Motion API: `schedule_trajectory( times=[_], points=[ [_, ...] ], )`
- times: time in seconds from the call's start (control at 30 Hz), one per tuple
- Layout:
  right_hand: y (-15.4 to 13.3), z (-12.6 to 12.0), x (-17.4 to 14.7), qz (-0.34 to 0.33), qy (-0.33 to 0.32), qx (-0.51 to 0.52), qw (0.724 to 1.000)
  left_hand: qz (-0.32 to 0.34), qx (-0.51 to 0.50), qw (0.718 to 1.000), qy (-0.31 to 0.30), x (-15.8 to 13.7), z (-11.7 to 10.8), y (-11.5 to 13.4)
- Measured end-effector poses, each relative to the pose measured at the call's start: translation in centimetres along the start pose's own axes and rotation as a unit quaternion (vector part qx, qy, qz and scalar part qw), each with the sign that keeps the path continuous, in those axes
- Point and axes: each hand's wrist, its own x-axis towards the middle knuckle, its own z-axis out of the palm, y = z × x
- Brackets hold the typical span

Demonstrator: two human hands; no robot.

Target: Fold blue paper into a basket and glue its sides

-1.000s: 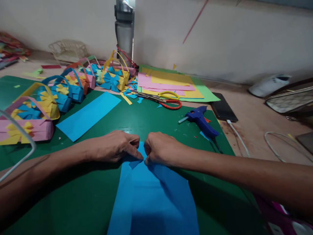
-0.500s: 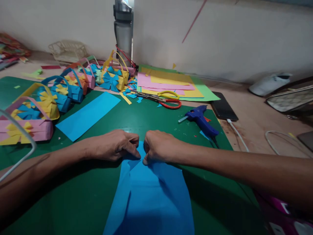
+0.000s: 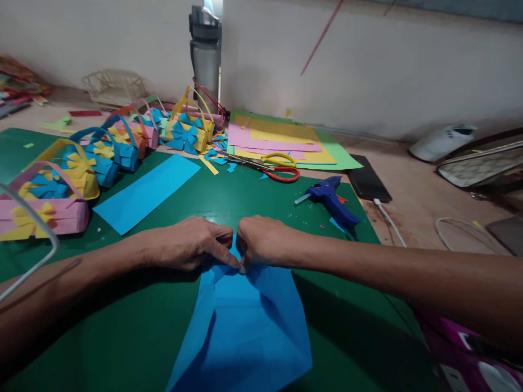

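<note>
A blue sheet of paper (image 3: 245, 326) with creases and raised side folds lies in front of me, its near end running toward the bottom of the view. At its far end my left hand (image 3: 200, 243) is closed, thumb and fingers pinching the paper's edge. Right beside it my right hand (image 3: 263, 241) is curled shut on the same end. The two thumbs almost meet over a fold in the middle. Fingertips beneath the paper are hidden.
A blue paper strip (image 3: 147, 193) lies left on the green board (image 3: 229, 198). Several small paper baskets (image 3: 73, 169) line the left. Scissors (image 3: 281, 166), coloured paper sheets (image 3: 286, 136) and a bottle (image 3: 205, 65) are behind. A blue glue gun (image 3: 333, 201) and a phone (image 3: 370, 177) lie right.
The thumbs have come closer together over the fold. The right side of the blue paper has drawn inward, and its near right corner now shows. My right hand has shifted slightly left.
</note>
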Motion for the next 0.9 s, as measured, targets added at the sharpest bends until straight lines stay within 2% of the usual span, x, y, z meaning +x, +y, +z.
schedule_trajectory(
  times=[0.4,0.83,0.9],
  points=[
    [-0.6,-0.5,0.3,-0.031,-0.015,-0.072,0.997,-0.013,0.051,0.998,-0.025,0.3,0.0,0.3],
    [-1.2,-0.5,0.5,-0.047,-0.008,-0.14,0.989,-0.01,0.1,0.995,-0.016,0.1,0.4,0.5],
    [-0.7,-0.8,0.6,-0.06,-0.022,-0.114,0.991,-0.012,0.105,0.994,-0.021,0.1,0.3,0.5]
  ],
)
